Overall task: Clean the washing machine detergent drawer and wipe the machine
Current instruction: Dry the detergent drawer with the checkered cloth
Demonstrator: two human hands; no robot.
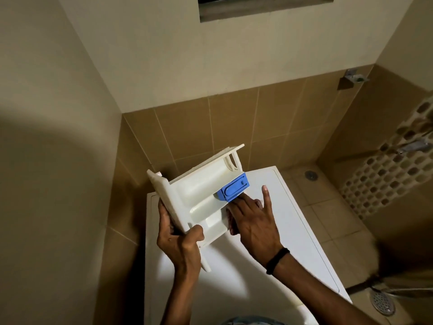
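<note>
I hold the white detergent drawer [199, 191] tilted in the air over the white top of the washing machine [234, 266]. A blue insert [234, 187] sits at the drawer's right side. My left hand [180, 240] grips the drawer's front panel at its lower corner, thumb over the edge. My right hand [253, 221] lies against the drawer's right side just below the blue insert. Its fingers reach toward the insert and the little finger sticks up. A black band is on the right wrist. Whether anything is under this hand is hidden.
The machine stands in a corner between a plain wall on the left and a tan tiled wall behind. To the right is a tiled floor with a round drain [311, 175] and a second drain [382, 302]. A mosaic wall with a tap [412, 146] is at far right.
</note>
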